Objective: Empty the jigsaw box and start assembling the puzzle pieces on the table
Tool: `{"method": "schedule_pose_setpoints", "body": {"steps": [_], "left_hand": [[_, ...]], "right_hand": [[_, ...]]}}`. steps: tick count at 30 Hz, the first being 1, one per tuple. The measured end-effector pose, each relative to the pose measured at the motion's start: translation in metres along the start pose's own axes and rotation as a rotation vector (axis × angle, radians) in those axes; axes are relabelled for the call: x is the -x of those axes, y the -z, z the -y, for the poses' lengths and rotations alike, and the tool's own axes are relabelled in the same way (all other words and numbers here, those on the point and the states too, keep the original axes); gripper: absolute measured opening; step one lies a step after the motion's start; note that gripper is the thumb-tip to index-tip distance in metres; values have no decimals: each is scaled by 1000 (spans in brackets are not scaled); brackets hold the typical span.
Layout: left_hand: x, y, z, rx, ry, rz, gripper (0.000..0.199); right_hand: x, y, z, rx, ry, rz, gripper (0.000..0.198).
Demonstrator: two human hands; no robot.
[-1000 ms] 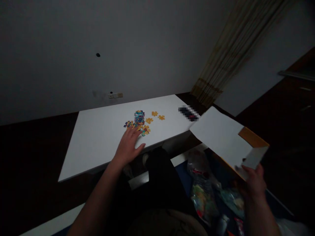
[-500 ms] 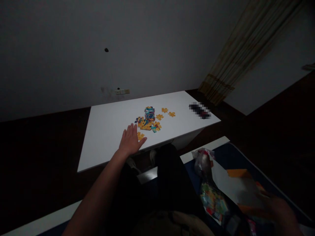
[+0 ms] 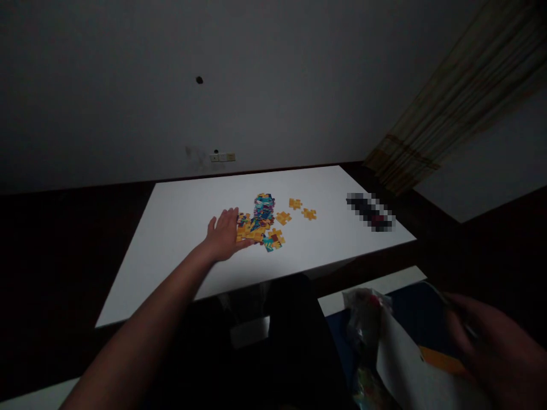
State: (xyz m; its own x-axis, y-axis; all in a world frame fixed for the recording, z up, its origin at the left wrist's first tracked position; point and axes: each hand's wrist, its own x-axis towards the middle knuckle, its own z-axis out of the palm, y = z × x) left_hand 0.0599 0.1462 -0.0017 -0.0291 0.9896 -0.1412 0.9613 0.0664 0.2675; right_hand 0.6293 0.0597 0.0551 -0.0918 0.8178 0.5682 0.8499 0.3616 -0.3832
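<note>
My left hand [image 3: 223,234] lies open at the left side of a heap of jigsaw puzzle pieces [image 3: 252,229], its fingers and thumb against the edge pieces. Behind that heap a stack of blue-patterned pieces [image 3: 264,208] leans over. Three yellow pieces lie loose to the right, among them one piece [image 3: 295,203] at the back. Low at the right, my blurred right hand [image 3: 496,341] is closed round something dark and thin that I cannot make out. Beneath it is an open white and orange box [image 3: 405,359], partly hidden by the hand.
The white table [image 3: 171,216] stands near a grey wall with sockets [image 3: 222,157]. A pixelated dark object [image 3: 370,212] lies at its right end. Beside my leg, a clear plastic bag [image 3: 363,319] rests on a blue seat [image 3: 412,307]. A curtain [image 3: 410,136] hangs at right.
My left hand has come in against the heap, and the loose yellow piece beside its thumb no longer shows apart. My right hand has risen from the box. The view has shifted.
</note>
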Motion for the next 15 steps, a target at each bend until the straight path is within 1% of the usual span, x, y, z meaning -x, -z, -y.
{"method": "schedule_pose_setpoints", "body": {"steps": [1,2,3,4,6,8,10,11,12,15], "left_hand": [[-7,4,2,0,-13,20,125],[-13,8,4,0,-33,43,130],[-19,13,6,-2,-58,67,134],[-26,17,9,-2,-93,79,136],[-39,27,15,-10,-147,141,146],[-53,34,22,6,-191,173,148],[-65,37,28,30,-224,176,147],[-71,37,30,45,-240,159,146],[-75,36,32,63,-258,129,143],[-78,28,35,148,-318,0,134]], "right_hand": [[-13,-18,12,-14,130,29,61],[-28,-40,26,-90,269,110,62],[-44,-64,40,-167,334,207,61],[-62,-90,55,-218,379,273,56],[-98,-145,79,-179,384,422,54],[-132,-197,96,-77,343,528,66],[-161,-241,107,12,313,599,71],[-173,-259,112,31,322,620,72],[-186,-274,117,20,365,637,73],[-224,-307,136,-30,537,653,65]]}}
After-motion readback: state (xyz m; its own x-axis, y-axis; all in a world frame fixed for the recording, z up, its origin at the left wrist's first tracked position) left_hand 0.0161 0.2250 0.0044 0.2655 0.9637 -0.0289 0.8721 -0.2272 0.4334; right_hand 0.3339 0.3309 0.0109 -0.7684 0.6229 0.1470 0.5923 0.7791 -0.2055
